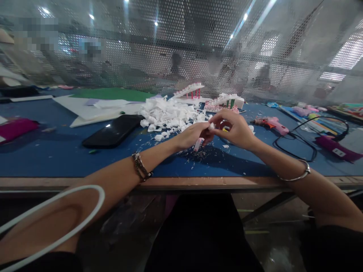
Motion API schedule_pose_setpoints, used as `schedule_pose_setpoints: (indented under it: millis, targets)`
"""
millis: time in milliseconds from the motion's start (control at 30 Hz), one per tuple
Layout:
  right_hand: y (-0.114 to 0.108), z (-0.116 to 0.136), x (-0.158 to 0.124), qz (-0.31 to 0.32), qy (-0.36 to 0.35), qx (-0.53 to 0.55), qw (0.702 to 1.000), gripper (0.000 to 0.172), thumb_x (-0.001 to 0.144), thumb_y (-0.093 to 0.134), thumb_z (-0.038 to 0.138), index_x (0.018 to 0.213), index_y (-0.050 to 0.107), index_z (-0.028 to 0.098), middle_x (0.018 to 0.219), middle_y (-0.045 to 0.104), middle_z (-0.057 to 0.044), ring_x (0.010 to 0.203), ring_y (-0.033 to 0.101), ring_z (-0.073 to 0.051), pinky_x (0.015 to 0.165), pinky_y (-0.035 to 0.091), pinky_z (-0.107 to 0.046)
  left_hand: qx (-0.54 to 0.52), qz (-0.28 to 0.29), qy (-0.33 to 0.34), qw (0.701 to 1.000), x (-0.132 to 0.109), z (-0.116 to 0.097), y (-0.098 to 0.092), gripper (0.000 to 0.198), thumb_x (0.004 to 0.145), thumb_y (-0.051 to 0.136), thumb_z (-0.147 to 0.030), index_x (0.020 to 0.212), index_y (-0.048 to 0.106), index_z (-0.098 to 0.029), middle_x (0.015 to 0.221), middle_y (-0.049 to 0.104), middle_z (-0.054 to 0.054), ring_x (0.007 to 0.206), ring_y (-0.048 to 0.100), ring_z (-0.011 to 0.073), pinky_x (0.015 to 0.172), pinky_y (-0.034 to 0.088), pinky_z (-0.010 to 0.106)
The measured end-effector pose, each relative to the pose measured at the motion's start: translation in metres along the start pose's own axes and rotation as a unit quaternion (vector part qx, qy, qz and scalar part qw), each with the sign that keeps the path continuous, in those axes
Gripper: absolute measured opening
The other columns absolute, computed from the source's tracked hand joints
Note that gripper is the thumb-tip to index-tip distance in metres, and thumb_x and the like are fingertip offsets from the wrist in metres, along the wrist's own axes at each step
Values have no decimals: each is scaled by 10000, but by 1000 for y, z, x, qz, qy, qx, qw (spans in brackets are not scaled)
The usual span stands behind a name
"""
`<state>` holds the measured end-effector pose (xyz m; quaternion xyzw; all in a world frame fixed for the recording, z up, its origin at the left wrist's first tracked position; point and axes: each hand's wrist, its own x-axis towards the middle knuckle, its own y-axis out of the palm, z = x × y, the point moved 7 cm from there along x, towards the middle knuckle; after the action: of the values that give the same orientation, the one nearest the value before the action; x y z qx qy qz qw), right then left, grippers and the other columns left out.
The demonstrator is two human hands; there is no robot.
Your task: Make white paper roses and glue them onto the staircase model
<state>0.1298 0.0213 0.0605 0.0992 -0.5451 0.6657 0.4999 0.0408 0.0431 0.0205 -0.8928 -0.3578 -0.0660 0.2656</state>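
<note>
My left hand (193, 135) is closed, its fingertips meeting those of my right hand over the blue table. A short white-and-pink stick (199, 144) sticks out below my left fingers; its kind is unclear. Between thumb and fingers my right hand (235, 129) pinches a small white piece (211, 126), which my left fingertips also seem to touch. Just behind the hands spreads a heap of torn white scraps (167, 113). Fine white shavings (200, 155) lie beneath them. Two small models stand farther back: one with pink posts (194, 93), another with green posts (231, 102).
A black phone (115, 132) lies left of the scraps, near white sheets (82, 107) and a green sheet (110, 94). On the right are a pink glue gun (273, 124), a looping black cable (307, 151) and a magenta pouch (337, 149). A perforated screen (198, 45) rises behind.
</note>
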Motion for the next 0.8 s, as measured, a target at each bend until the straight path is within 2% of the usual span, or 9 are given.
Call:
schedule_pose_setpoints:
  millis: [100, 167, 267, 333, 467, 600, 800]
  targets:
    - [-5, 6, -2, -18, -28, -11, 999, 130, 808, 619, 269, 848, 607, 146, 847, 575, -34, 720, 551, -80, 636, 495, -218, -56, -1, 6, 998, 1, -2, 0, 345, 901, 198, -296, 643, 402, -193, 545, 416, -7, 487, 406, 106, 524, 387, 274]
    - [-7, 13, -3, -34, -58, -42, 997, 70, 807, 605, 221, 826, 591, 156, 828, 580, -26, 710, 542, -80, 638, 492, -222, -77, -7, 13, 997, 2, -2, -2, 318, 909, 234, -350, 728, 436, -184, 600, 444, -8, 491, 414, 99, 516, 388, 268]
    - [-9, 22, -4, -56, -110, -96, 988, 40, 795, 593, 164, 832, 580, 163, 807, 581, -19, 707, 529, -86, 634, 474, -231, -63, -23, 22, 997, 1, -2, -7, 281, 886, 406, -452, 873, 478, -181, 656, 484, -17, 517, 464, 87, 514, 385, 237]
    - [-11, 26, -4, -68, -134, -120, 981, 35, 796, 590, 161, 827, 575, 166, 800, 575, -19, 717, 521, -95, 632, 462, -236, -40, -34, 28, 998, -1, -2, -10, 276, 865, 499, -452, 901, 502, -178, 626, 489, -30, 528, 474, 76, 516, 371, 212]
    - [-12, 29, -4, -74, -147, -147, 975, 34, 799, 591, 172, 810, 560, 179, 789, 574, -15, 713, 510, -103, 637, 451, -247, -28, -53, 52, 997, -3, -5, -15, 297, 863, 537, -451, 800, 528, -161, 587, 469, -43, 532, 443, 55, 532, 347, 188]
    - [-11, 31, -5, -69, -152, -156, 973, 99, 807, 613, 219, 886, 573, 175, 805, 585, -24, 721, 516, -112, 657, 457, -261, -24, -62, 76, 995, -2, -7, -17, 388, 862, 514, -508, 700, 506, -156, 566, 448, -43, 528, 423, 52, 533, 332, 191]
    - [-12, 32, -8, -82, -159, -134, 975, 72, 842, 588, 206, 896, 609, 163, 798, 610, -21, 706, 546, -92, 667, 475, -239, -53, -66, 85, 993, 0, 2, -19, 445, 833, 518, -566, 679, 550, -150, 617, 488, -15, 550, 445, 62, 523, 337, 205]
